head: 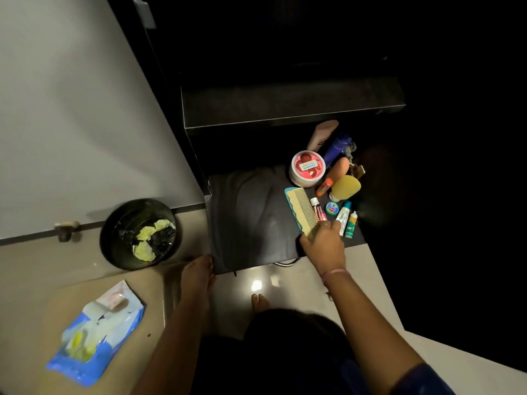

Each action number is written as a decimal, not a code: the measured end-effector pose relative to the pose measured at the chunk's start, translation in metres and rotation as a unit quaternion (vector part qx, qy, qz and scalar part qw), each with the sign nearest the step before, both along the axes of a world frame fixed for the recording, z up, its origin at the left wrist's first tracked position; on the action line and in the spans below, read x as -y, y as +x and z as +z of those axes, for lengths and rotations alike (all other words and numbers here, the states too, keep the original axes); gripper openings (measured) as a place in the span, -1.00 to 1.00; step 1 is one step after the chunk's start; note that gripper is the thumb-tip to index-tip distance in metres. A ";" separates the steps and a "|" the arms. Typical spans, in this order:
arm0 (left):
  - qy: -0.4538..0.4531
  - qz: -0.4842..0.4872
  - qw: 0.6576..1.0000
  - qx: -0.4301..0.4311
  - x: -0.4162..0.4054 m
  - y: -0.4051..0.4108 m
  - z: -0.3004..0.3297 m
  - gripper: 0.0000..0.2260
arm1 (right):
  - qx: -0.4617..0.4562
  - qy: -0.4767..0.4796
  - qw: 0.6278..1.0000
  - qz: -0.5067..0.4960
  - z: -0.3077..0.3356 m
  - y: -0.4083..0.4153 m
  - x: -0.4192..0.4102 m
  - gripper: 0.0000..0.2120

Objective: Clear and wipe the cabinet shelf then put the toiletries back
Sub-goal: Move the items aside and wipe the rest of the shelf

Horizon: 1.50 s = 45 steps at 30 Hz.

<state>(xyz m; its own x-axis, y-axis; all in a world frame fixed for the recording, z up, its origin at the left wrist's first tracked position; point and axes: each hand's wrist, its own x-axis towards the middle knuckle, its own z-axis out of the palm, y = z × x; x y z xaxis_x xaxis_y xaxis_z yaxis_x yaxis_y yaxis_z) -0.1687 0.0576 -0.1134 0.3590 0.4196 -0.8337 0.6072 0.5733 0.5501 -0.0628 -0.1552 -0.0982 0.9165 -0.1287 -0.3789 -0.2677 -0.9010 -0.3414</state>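
Right hand (323, 245) pinched comb (302, 210) end on dark shelf (251, 223); left hand (196, 273) lay open at shelf corner. Risk: comb sweep toppling crowded tubes (343, 216) beside.

You look down on a glossy beige floor (285, 283) catching a bright spot of reflected light. A pale grey wall (71, 109) fills your left; at its foot stands a round black bin (114, 223). Everything to your right lies in darkness.

A glossy tiled floor (285, 283), a matt dark shelf (256, 218), a plastic comb (301, 208) and a shiny wipes packet (97, 334).
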 end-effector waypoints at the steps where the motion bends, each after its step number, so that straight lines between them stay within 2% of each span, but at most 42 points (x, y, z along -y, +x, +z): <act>1: 0.004 0.004 1.000 -0.006 0.000 0.001 -0.002 -0.84 | 0.001 -0.002 1.000 0.007 -0.001 0.002 -0.001 -0.51; 15: 0.005 0.007 1.000 -0.002 -0.001 0.000 -0.009 -0.82 | 0.054 -0.029 0.996 0.058 -0.002 0.017 -0.008 -0.51; 17: 0.003 -0.002 1.000 -0.005 -0.003 -0.001 -0.012 -0.83 | 0.084 0.015 0.996 0.021 0.005 0.017 -0.007 -0.62; 19: 0.002 -0.011 1.000 -0.006 -0.005 -0.002 -0.014 -0.85 | 0.077 0.126 0.986 -0.075 0.015 0.014 -0.007 -0.78; 21: -0.005 -0.016 1.000 -0.002 -0.007 -0.002 -0.017 -0.86 | -0.014 0.286 0.932 -0.222 0.028 0.004 -0.009 -0.82; 23: -0.011 -0.016 1.000 -0.001 -0.009 -0.004 -0.020 -0.89 | -0.131 0.411 0.843 -0.321 0.035 -0.012 -0.010 -0.85; 25: -0.017 -0.019 1.000 0.005 -0.011 -0.005 -0.024 -0.91 | -0.210 0.504 0.752 -0.368 0.035 -0.028 -0.010 -0.89; 27: -0.026 -0.023 0.999 0.012 -0.014 -0.006 -0.027 -0.90 | -0.237 0.562 0.684 -0.400 0.033 -0.041 -0.011 -0.91; 29: -0.034 -0.028 0.999 0.019 -0.016 -0.008 -0.030 -0.89 | -0.224 0.595 0.658 -0.405 0.031 -0.047 -0.015 -0.88; 30: -0.035 -0.033 0.999 0.022 -0.016 -0.008 -0.031 -0.88 | -0.212 0.598 0.665 -0.394 0.028 -0.045 -0.018 -0.86; 31: -0.034 -0.038 0.998 0.023 -0.017 -0.009 -0.032 -0.88 | -0.196 0.588 0.691 -0.372 0.026 -0.042 -0.021 -0.85; 33: -0.031 -0.045 0.998 0.023 -0.018 -0.011 -0.032 -0.90 | -0.139 0.509 0.801 -0.283 0.016 -0.027 -0.027 -0.80; 35: -0.030 -0.048 0.998 0.030 -0.018 -0.012 -0.032 -0.91 | -0.039 0.350 0.924 -0.146 0.006 -0.006 -0.032 -0.72; 36: -0.028 -0.050 0.998 0.033 -0.018 -0.013 -0.032 -0.90 | 0.018 0.253 0.965 -0.065 0.002 0.005 -0.036 -0.70; 37: -0.027 -0.051 0.998 0.035 -0.018 -0.013 -0.031 -0.89 | 0.071 0.170 0.983 0.011 -0.003 0.016 -0.039 -0.69; 40: -0.031 -0.042 0.998 0.035 -0.017 -0.012 -0.029 -0.86 | 0.134 0.039 0.977 0.158 -0.019 0.034 -0.053 -0.74; 43: -0.035 -0.041 0.998 0.032 -0.016 -0.014 -0.029 -0.86 | 0.155 -0.072 0.960 0.221 -0.033 0.031 -0.061 -0.74; 45: -0.040 -0.040 0.998 0.027 -0.016 -0.015 -0.029 -0.88 | 0.180 -0.097 0.952 0.227 -0.035 0.024 -0.062 -0.73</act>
